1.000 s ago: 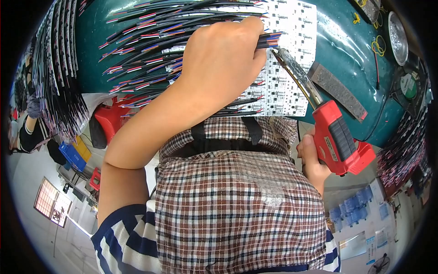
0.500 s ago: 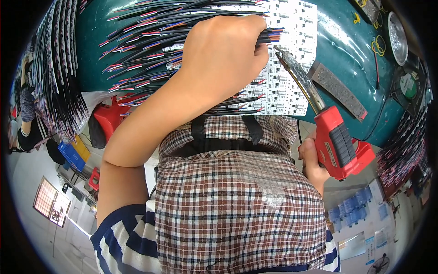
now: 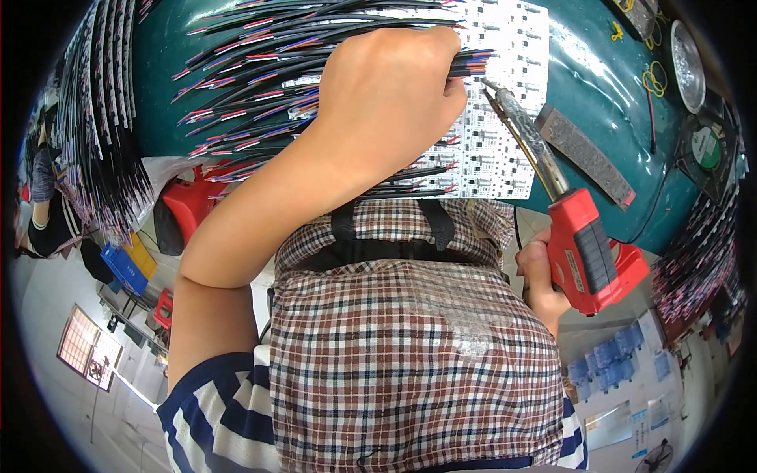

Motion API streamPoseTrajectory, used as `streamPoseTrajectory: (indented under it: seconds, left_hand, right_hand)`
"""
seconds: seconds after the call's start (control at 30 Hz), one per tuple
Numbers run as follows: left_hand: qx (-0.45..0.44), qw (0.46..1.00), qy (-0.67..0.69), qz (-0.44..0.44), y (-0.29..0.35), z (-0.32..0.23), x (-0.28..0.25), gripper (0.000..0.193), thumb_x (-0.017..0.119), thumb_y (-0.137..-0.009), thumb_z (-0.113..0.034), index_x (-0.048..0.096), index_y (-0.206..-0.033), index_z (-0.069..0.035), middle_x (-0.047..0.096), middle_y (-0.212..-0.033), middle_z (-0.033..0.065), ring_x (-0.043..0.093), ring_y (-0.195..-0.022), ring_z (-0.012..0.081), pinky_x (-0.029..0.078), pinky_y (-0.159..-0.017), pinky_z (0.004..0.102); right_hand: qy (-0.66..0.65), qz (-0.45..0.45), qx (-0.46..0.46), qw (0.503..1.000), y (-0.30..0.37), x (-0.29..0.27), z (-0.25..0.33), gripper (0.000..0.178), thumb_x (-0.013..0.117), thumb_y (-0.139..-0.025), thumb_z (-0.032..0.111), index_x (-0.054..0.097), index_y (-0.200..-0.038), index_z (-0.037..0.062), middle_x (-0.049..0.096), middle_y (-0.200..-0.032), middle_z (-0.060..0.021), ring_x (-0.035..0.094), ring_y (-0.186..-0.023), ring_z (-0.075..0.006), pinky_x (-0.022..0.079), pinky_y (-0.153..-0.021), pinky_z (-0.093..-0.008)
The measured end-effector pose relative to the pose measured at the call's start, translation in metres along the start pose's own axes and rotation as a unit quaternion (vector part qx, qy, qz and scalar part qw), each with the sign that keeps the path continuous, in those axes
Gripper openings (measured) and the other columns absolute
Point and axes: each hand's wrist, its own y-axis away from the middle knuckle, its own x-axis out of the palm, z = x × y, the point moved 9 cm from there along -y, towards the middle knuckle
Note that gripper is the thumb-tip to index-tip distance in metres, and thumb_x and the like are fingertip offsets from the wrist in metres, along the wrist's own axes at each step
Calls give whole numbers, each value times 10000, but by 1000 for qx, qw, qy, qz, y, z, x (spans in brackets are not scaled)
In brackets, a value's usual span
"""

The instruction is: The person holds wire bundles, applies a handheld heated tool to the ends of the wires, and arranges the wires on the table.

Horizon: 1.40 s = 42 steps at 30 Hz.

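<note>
My left hand (image 3: 390,91) is closed round a bunch of black-sheathed wires (image 3: 478,63), whose coloured ends stick out past my fingers to the right. These wires lie above a white sheet of small circuit boards (image 3: 509,118). In my right hand (image 3: 539,276) is a red and black soldering gun (image 3: 582,240), gripped by its handle. Its long metal tip slants up and left, ending just below and right of the wire ends, apart from them. More black cables (image 3: 244,59) with red, white and blue ends spread leftward from the sheet. My left fingertips are partly hidden.
On the green tabletop (image 3: 583,87) a grey bar (image 3: 585,154) lies right of the sheet. A round metal dish (image 3: 687,67) and a small fan (image 3: 706,147) are at the far right. Cable bundles hang at the left (image 3: 98,118) and right (image 3: 698,264).
The soldering gun's tip has shifted slightly right and down, away from the wire ends. My left hand and its wires have moved a touch to the right.
</note>
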Motion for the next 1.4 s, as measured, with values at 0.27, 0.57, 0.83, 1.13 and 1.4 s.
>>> streamPoseTrajectory:
  seconds: [0.27, 0.57, 0.83, 1.13, 1.4]
  left_hand:
    - [-17, 998, 53, 22, -2, 3, -2, 216, 692, -800, -163, 649, -948, -12, 659, -698, 112, 674, -622, 260, 512, -590, 346]
    - [52, 995, 6, -85, -6, -18, -44, 178, 625, -885, -185, 613, -820, -20, 641, -698, 166, 646, -665, 336, 502, -600, 435]
    - [-59, 993, 99, 30, 7, -3, -15, 145, 672, -851, -167, 623, -913, -45, 650, -702, 115, 638, -612, 278, 493, -575, 362]
    - [-61, 996, 52, 47, 12, 2, 3, 216, 728, -795, -219, 667, -898, -40, 671, -735, 122, 644, -602, 286, 490, -558, 346]
    - [-47, 998, 30, 35, 11, 0, 1, 206, 729, -791, -209, 668, -888, -38, 670, -701, 117, 658, -592, 266, 499, -555, 346]
  right_hand:
    - [-61, -66, 24, 996, 0, -7, -1, 195, 664, -867, 27, 546, -1013, -29, 536, -709, -53, 470, -500, -92, 388, -459, -246]
    - [-36, -38, -22, 998, 1, -11, -3, 184, 642, -874, 14, 537, -1013, -44, 516, -656, -42, 448, -487, -86, 379, -459, -246]
    - [-19, -35, 9, 999, 10, -13, -4, 230, 648, -866, 23, 555, -1067, -38, 532, -655, -47, 475, -515, -105, 370, -475, -252]
    - [-10, -19, 44, 999, 9, -7, -7, 232, 674, -848, 16, 595, -1061, -35, 580, -733, -55, 527, -563, -109, 411, -508, -249]
    - [-12, -17, 37, 999, 3, -4, -3, 191, 672, -839, -20, 605, -1017, -8, 598, -771, -46, 546, -584, -102, 432, -524, -249]
